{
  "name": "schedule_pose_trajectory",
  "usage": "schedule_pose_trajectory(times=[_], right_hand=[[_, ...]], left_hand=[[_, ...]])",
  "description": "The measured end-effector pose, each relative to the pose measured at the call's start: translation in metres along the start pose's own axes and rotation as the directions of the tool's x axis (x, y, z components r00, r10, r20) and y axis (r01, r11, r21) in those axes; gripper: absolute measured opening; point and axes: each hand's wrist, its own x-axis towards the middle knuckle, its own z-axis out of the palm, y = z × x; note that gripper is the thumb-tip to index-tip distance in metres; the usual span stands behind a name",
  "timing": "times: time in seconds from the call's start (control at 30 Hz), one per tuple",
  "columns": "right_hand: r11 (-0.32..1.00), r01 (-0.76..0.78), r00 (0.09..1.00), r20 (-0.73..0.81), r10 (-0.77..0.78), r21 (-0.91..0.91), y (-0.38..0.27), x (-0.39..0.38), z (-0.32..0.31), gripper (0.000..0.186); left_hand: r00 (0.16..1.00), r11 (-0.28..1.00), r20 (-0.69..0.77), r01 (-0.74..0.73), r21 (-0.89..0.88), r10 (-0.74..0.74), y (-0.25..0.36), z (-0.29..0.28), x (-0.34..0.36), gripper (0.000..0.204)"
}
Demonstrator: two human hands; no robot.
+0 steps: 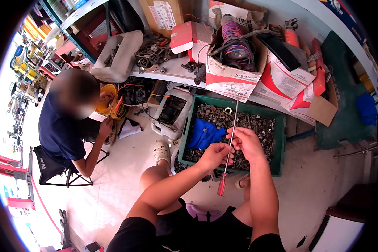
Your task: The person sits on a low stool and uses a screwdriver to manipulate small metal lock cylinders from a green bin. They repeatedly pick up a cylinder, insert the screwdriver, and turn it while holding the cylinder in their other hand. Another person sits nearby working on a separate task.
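Above the bin I hold a long screwdriver [224, 183] with a red handle and a thin metal shaft. Its handle points down toward my lap and its tip reaches toward the shelf. My left hand [215, 156] has its fingers closed at the lower shaft, above the handle. Higher up, the fingers of my right hand [248, 143] pinch around the same shaft. Whether some small part is also between the fingertips cannot be made out. Beneath both hands, a green plastic bin [279, 170] holds many loose nuts and bolts [256, 122]. A blue cloth [206, 133] lies on them at the left.
A shelf [172, 74] behind the bin carries metal parts, an open box of coiled wires [235, 82] and other cartons [281, 77]. A whitish container [172, 111] stands left of the bin. Farther left, a person [67, 126] sits on a folding stool beside a yellow bucket [109, 101].
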Motion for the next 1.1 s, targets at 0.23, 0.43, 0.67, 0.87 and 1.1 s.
schedule_pose_trajectory(times=[0.23,0.43,0.67,0.87,1.1], right_hand=[[1.000,-0.011,0.999,-0.050,0.010,-0.010,0.000,0.000,0.000,0.024],[1.000,0.019,0.994,-0.111,-0.018,0.001,0.009,0.003,0.003,0.020],[0.997,0.050,0.986,-0.153,-0.059,-0.063,0.013,0.007,0.005,0.015],[0.996,0.033,0.988,-0.145,-0.045,-0.083,0.011,0.005,0.011,0.017],[0.995,-0.032,0.999,0.010,0.033,-0.095,0.006,-0.002,0.001,0.024]], left_hand=[[1.000,0.999,-0.003,0.011,-0.033,-0.011,-0.001,0.001,0.002,0.019],[0.999,1.000,-0.051,-0.008,0.031,0.009,0.001,0.001,0.002,0.017],[0.994,0.999,-0.104,-0.043,-0.002,0.043,0.000,0.003,0.003,0.017],[0.996,1.000,-0.088,-0.010,-0.004,0.010,0.001,-0.002,0.002,0.016],[0.999,0.999,-0.009,0.040,-0.030,-0.040,-0.001,-0.006,0.003,0.025]])
